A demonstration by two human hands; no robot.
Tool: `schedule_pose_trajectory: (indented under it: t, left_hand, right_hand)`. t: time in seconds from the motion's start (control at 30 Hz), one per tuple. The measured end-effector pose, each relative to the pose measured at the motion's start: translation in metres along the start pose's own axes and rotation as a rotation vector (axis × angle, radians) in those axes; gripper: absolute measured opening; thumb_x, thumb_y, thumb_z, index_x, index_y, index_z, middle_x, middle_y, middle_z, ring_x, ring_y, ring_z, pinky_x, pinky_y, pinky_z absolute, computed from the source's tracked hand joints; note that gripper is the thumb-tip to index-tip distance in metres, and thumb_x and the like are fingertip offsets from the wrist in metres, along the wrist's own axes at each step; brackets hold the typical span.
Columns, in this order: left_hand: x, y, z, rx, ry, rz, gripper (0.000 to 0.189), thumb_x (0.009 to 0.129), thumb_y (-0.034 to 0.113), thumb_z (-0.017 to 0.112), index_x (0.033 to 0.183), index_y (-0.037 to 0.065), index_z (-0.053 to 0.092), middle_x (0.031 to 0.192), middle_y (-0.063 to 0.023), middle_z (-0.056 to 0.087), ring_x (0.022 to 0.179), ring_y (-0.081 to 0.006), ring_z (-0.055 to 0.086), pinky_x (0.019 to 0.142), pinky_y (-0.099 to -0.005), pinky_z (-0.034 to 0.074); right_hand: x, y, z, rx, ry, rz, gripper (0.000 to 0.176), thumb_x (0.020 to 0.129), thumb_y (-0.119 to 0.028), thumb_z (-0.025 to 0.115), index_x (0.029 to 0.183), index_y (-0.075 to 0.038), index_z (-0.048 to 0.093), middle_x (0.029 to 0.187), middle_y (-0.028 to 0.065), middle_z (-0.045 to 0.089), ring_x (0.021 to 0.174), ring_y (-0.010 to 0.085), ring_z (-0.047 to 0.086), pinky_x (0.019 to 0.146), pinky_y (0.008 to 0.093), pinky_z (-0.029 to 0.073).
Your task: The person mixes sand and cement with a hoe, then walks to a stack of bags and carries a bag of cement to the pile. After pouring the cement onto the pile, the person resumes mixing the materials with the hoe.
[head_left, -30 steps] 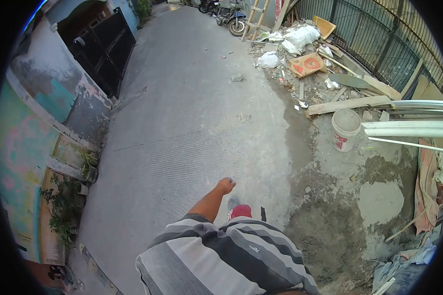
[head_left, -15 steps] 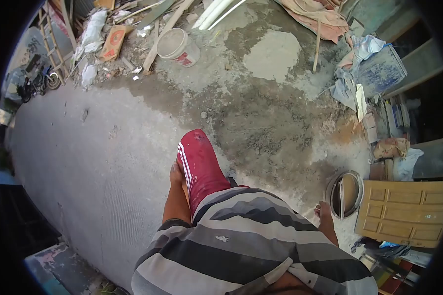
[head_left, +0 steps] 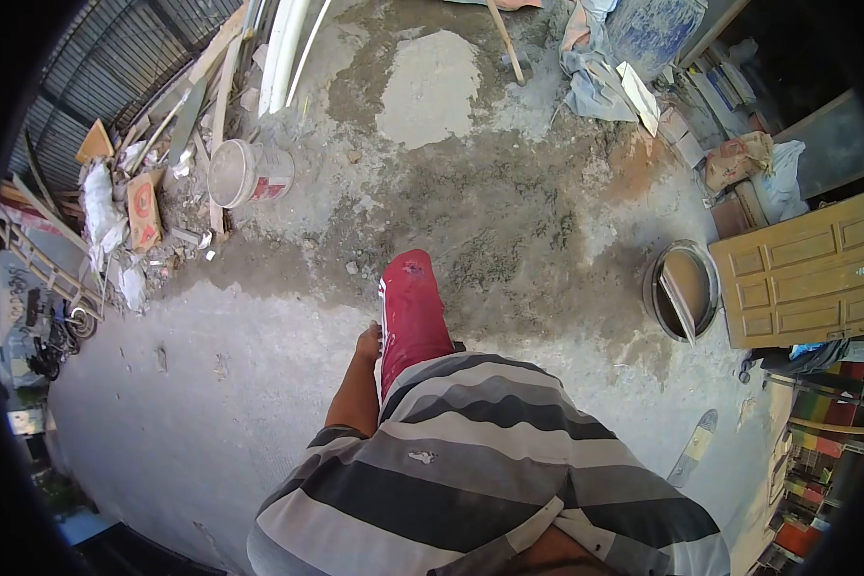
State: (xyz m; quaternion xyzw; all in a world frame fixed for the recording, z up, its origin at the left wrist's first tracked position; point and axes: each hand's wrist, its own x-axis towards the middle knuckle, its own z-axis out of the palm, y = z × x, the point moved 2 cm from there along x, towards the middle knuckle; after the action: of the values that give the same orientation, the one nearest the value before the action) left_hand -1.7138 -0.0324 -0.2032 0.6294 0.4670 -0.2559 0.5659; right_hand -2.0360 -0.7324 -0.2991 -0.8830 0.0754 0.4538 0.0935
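My left hand [head_left: 370,340] hangs beside the thigh of the red trouser leg [head_left: 416,312], close to its white stripes. Its fingers are partly hidden by the leg, so I cannot make out whether they are spread or curled. My right hand is out of sight. The striped shirt [head_left: 451,432] fills the lower middle. Ahead of the raised knee lies a wet, dark patch of ground [head_left: 490,221].
A pale bucket [head_left: 250,174] stands by planks [head_left: 223,125] and rubble at upper left. A round black tub [head_left: 655,293] sits right, beside a yellow panelled door [head_left: 803,269]. A wooden-handled tool [head_left: 506,40] and a pale heap [head_left: 432,88] lie ahead.
The view has turned and moved, so the bucket and pale heap sit further left. My right hand, visible earlier near the tub, has left the view. My left hand remains beside the leg.
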Motion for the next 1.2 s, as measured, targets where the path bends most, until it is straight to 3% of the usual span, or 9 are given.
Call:
schedule_pose_trajectory:
  t: [0.07, 0.17, 0.3, 0.5, 0.63, 0.7, 0.83, 0.9, 1.2]
  left_hand:
    - [0.057, 0.009, 0.010, 0.272, -0.123, 0.346, 0.056, 0.099, 0.046, 0.039, 0.124, 0.000, 0.059, 0.121, -0.0188, 0.064, 0.106, -0.0324, 0.061, 0.092, -0.0432, 0.046]
    - [0.093, 0.040, 0.017, 0.655, -0.229, 0.693, 0.049, 0.096, 0.044, 0.047, 0.117, 0.003, 0.064, 0.106, -0.0133, 0.068, 0.089, -0.0274, 0.064, 0.075, -0.0409, 0.051]
    - [0.100, 0.126, 0.019, 0.384, -0.287, 0.095, 0.034, 0.093, 0.039, 0.053, 0.093, 0.006, 0.062, 0.078, -0.0032, 0.055, 0.062, -0.0139, 0.048, 0.046, -0.0303, 0.038]
    - [0.181, 0.323, 0.002, 0.413, -0.180, 0.085, 0.036, 0.092, 0.039, 0.056, 0.107, 0.007, 0.063, 0.082, -0.0031, 0.060, 0.064, -0.0161, 0.050, 0.053, -0.0326, 0.042]
    - [0.206, 0.525, 0.028, 0.429, -0.189, 0.372, 0.034, 0.091, 0.034, 0.059, 0.111, 0.007, 0.064, 0.084, -0.0005, 0.060, 0.071, -0.0110, 0.053, 0.057, -0.0289, 0.042]
    - [0.195, 0.630, 0.056, 0.436, -0.268, 0.484, 0.031, 0.092, 0.035, 0.060, 0.109, 0.010, 0.065, 0.089, 0.0028, 0.060, 0.076, -0.0097, 0.053, 0.064, -0.0277, 0.043]
    - [0.173, 0.807, 0.133, 0.517, -0.355, 0.667, 0.045, 0.097, 0.037, 0.053, 0.133, 0.010, 0.054, 0.125, -0.0051, 0.062, 0.105, -0.0162, 0.059, 0.084, -0.0315, 0.044]
    - [0.166, 0.878, 0.178, 0.558, -0.404, 0.749, 0.044, 0.099, 0.037, 0.051, 0.132, 0.010, 0.054, 0.126, -0.0063, 0.061, 0.110, -0.0170, 0.058, 0.088, -0.0322, 0.044]
    - [0.205, 1.131, 0.378, 0.950, -0.432, 1.055, 0.051, 0.093, 0.037, 0.060, 0.134, 0.008, 0.053, 0.126, -0.0089, 0.061, 0.116, -0.0214, 0.056, 0.098, -0.0341, 0.041]
  right_hand:
    - [-0.023, -0.067, -0.032, 1.255, -0.010, 0.713, 0.039, 0.091, -0.032, 0.060, 0.116, -0.002, 0.057, 0.104, 0.0188, 0.067, 0.083, 0.0320, 0.068, 0.062, 0.0434, 0.053]
    - [-0.026, -0.135, -0.064, 1.349, 0.047, 0.869, 0.037, 0.092, -0.031, 0.059, 0.115, -0.002, 0.057, 0.096, 0.0143, 0.065, 0.075, 0.0267, 0.066, 0.057, 0.0394, 0.051]
    - [0.045, -0.214, -0.146, 1.468, 0.089, 0.810, 0.034, 0.092, -0.032, 0.059, 0.113, -0.006, 0.056, 0.092, 0.0111, 0.062, 0.067, 0.0225, 0.061, 0.053, 0.0349, 0.048]
    - [0.176, -0.342, -0.297, 1.765, 0.197, 0.731, 0.030, 0.093, -0.033, 0.058, 0.111, -0.010, 0.056, 0.083, 0.0064, 0.059, 0.057, 0.0168, 0.055, 0.046, 0.0292, 0.043]
    - [0.237, -0.355, -0.373, 1.750, 0.294, 0.569, 0.015, 0.091, -0.029, 0.060, 0.090, -0.014, 0.058, 0.067, 0.0011, 0.052, 0.051, 0.0129, 0.048, 0.041, 0.0283, 0.037]
    - [0.272, -0.354, -0.391, 2.010, 0.440, 0.384, 0.025, 0.095, -0.029, 0.053, 0.075, -0.019, 0.043, 0.057, -0.0047, 0.036, 0.046, 0.0089, 0.039, 0.040, 0.0246, 0.029]
    - [0.295, -0.394, -0.444, 1.938, 0.501, 0.580, 0.022, 0.090, -0.024, 0.059, 0.074, -0.014, 0.047, 0.061, -0.0033, 0.042, 0.047, 0.0101, 0.039, 0.040, 0.0275, 0.030]
    - [0.335, -0.390, -0.435, 2.037, 0.211, 0.599, 0.024, 0.089, -0.027, 0.060, 0.073, -0.013, 0.048, 0.059, -0.0031, 0.042, 0.045, 0.0108, 0.040, 0.040, 0.0282, 0.032]
    - [0.465, -0.362, -0.601, 1.718, 0.092, 0.670, 0.029, 0.093, -0.032, 0.060, 0.078, -0.009, 0.054, 0.061, 0.0011, 0.046, 0.045, 0.0135, 0.046, 0.040, 0.0311, 0.038]
